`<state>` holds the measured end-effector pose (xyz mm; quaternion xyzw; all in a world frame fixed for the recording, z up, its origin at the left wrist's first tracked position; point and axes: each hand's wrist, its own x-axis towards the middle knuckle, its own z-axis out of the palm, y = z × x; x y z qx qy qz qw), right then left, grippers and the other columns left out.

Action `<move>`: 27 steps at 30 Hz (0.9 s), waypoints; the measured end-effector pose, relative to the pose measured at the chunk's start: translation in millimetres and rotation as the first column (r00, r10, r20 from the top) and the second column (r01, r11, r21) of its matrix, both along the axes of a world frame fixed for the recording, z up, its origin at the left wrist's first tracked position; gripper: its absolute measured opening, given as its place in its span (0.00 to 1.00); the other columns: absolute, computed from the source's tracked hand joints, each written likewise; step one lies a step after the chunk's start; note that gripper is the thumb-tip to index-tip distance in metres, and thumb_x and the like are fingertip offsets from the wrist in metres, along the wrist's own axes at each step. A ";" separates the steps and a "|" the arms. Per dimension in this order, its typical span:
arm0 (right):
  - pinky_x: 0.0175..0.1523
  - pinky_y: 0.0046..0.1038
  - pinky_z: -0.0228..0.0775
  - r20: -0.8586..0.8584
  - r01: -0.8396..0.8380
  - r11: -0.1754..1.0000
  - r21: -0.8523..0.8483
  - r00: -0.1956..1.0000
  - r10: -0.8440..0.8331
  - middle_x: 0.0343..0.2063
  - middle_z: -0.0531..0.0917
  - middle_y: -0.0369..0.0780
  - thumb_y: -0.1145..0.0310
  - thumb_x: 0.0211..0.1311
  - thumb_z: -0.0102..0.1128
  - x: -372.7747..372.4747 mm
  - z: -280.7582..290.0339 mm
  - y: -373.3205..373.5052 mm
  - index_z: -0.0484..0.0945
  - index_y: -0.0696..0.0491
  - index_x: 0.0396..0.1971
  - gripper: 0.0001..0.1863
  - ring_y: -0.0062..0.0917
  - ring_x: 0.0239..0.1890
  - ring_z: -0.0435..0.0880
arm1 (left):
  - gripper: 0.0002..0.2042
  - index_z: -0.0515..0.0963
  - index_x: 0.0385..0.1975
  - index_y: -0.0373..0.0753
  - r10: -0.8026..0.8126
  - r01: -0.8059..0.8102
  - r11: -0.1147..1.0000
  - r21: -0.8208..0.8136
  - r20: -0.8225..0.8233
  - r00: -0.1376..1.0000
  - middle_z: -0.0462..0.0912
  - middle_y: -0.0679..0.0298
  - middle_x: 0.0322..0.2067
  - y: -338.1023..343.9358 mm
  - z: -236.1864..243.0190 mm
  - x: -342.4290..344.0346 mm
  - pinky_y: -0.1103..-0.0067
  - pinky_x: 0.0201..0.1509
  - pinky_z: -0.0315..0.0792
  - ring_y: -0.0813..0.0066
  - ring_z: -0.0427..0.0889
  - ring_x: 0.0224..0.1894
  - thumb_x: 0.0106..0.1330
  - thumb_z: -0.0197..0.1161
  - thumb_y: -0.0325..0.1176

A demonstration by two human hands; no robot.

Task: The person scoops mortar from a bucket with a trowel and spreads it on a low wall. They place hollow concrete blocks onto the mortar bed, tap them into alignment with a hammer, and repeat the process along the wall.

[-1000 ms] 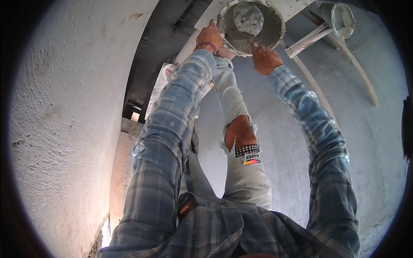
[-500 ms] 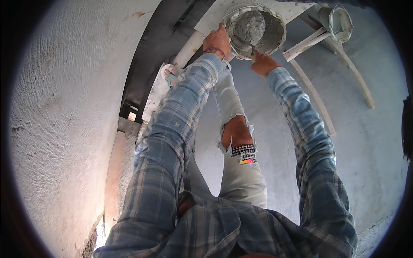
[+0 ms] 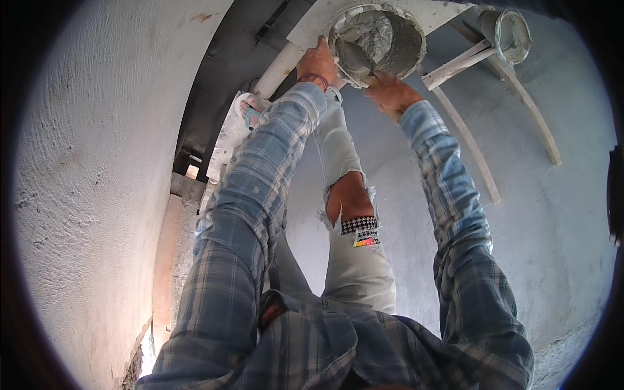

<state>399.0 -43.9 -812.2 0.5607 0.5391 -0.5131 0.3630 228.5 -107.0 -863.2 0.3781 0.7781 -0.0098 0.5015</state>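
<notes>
A round bucket (image 3: 420, 54) coated in dried grey residue stands at the top centre, with a heap of wet grey mortar (image 3: 380, 38) inside. My left hand (image 3: 317, 60) is closed on the bucket's left rim. At the near rim my right hand (image 3: 394, 92) is closed round the handle of a trowel, a bit of which shows under the palm. The trowel's blade (image 3: 354, 57) seems to be down in the bucket, against the mortar, and is hard to make out.
A pale board (image 3: 448, 13) lies under the bucket. To the right are a second bucket (image 3: 513, 38) and a wooden frame with long legs (image 3: 468, 140). A rough plastered wall (image 3: 97, 162) fills the left. My sandalled foot (image 3: 251, 109) rests on a plank beside a dark gap.
My right hand has rolled over and shifted slightly left at the near rim, turning the trowel. My left hand keeps its grip on the rim. The whole view has shifted a little.
</notes>
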 end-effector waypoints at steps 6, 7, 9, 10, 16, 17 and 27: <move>0.35 0.30 0.74 -0.102 -0.170 0.985 0.040 0.980 0.174 0.31 0.79 0.42 0.67 0.61 0.55 73.2 -38.8 16.1 0.75 0.58 0.42 0.13 0.29 0.28 0.78 | 0.28 0.64 0.54 0.37 0.044 -0.045 0.998 0.050 0.006 0.999 0.81 0.44 0.39 -28.7 -6.4 15.0 0.60 0.48 0.76 0.47 0.81 0.44 0.57 0.68 0.37; 0.27 0.27 0.71 0.002 0.196 0.977 -0.087 0.980 -0.197 0.26 0.76 0.39 0.65 0.63 0.55 71.1 -54.9 5.6 0.73 0.58 0.41 0.12 0.25 0.22 0.74 | 0.28 0.64 0.54 0.37 0.049 -0.049 0.998 0.045 0.012 0.999 0.81 0.44 0.38 -32.3 -12.3 18.1 0.60 0.48 0.76 0.47 0.81 0.44 0.57 0.68 0.37; 0.19 0.23 0.68 0.190 0.724 0.650 -0.230 0.689 -0.700 0.23 0.72 0.36 0.64 0.66 0.53 40.4 -65.2 -8.7 0.71 0.57 0.40 0.12 0.20 0.16 0.70 | 0.28 0.64 0.54 0.37 0.050 -0.048 0.996 0.072 -0.022 0.999 0.81 0.45 0.37 -33.4 -13.0 14.9 0.61 0.47 0.76 0.47 0.81 0.44 0.57 0.69 0.38; 0.19 0.22 0.68 0.259 0.863 0.430 -0.267 0.494 -0.830 0.23 0.72 0.35 0.64 0.66 0.53 12.1 -52.2 -13.8 0.70 0.57 0.40 0.12 0.19 0.16 0.70 | 0.28 0.64 0.54 0.37 0.046 -0.043 0.996 0.084 -0.036 0.998 0.81 0.45 0.37 -35.8 -11.6 12.5 0.61 0.47 0.76 0.47 0.81 0.44 0.57 0.69 0.38; 0.21 0.17 0.67 0.321 0.666 -0.217 -0.714 0.036 -0.946 0.24 0.69 0.33 0.64 0.70 0.49 -17.1 -24.0 20.2 0.66 0.61 0.49 0.16 0.15 0.17 0.69 | 0.26 0.65 0.52 0.37 0.019 -0.019 0.999 0.040 0.006 1.000 0.81 0.45 0.38 -30.0 -10.5 7.3 0.60 0.49 0.75 0.47 0.80 0.46 0.58 0.68 0.40; 0.21 0.17 0.67 0.322 0.623 -0.281 -0.730 -0.049 -0.945 0.24 0.68 0.33 0.64 0.71 0.49 -19.6 -11.2 25.8 0.65 0.61 0.50 0.17 0.15 0.17 0.69 | 0.26 0.65 0.52 0.37 0.037 -0.037 0.999 0.034 0.015 0.999 0.81 0.45 0.38 -27.9 -8.6 9.6 0.60 0.49 0.75 0.47 0.80 0.47 0.58 0.68 0.40; 0.25 0.27 0.72 -0.125 -0.106 0.952 0.286 0.981 0.146 0.26 0.77 0.39 0.64 0.60 0.59 20.4 -78.9 19.2 0.71 0.57 0.50 0.20 0.23 0.21 0.76 | 0.24 0.68 0.52 0.40 0.067 -0.069 0.996 0.062 0.038 0.997 0.81 0.48 0.42 3.4 -14.4 5.5 0.60 0.51 0.74 0.48 0.78 0.50 0.59 0.67 0.40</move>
